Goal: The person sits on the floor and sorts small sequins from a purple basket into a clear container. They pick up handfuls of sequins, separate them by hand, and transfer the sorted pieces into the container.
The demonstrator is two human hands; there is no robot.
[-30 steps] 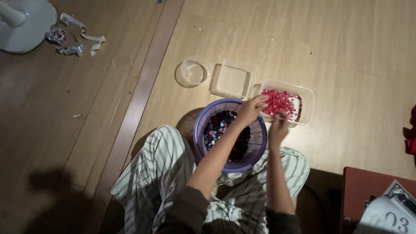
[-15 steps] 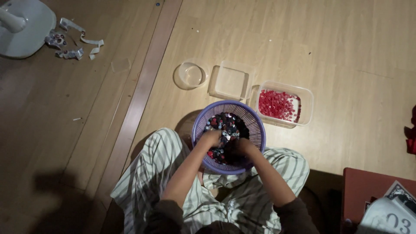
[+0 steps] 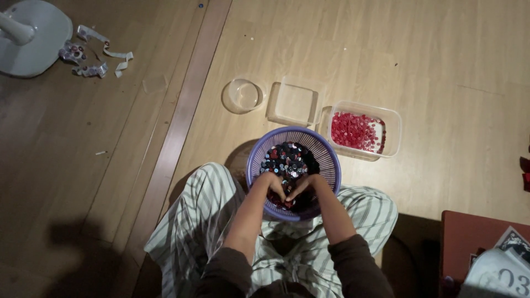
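A purple plastic basket point(image 3: 326, 160) sits on the wooden floor between my striped-trousered legs, filled with small round discs point(image 3: 287, 157) in dark, silver and red colours. My left hand point(image 3: 270, 185) and my right hand point(image 3: 303, 186) are both down inside the basket's near side, side by side and touching the discs, fingers curled into the pile. Whether either hand grips any discs cannot be made out. To the right, a clear rectangular tub point(image 3: 393, 118) holds red discs point(image 3: 356, 131).
An empty clear square container point(image 3: 295, 102) and a clear round lid or cup point(image 3: 243, 95) lie beyond the basket. A white fan base point(image 3: 30, 38) and crumpled wrappers point(image 3: 91, 55) are at far left. A reddish box point(image 3: 469, 243) with paper stands at lower right.
A second ago both hands were reaching over the red-disc tub. They drew back into the purple basket and now dig into the discs at its near side.
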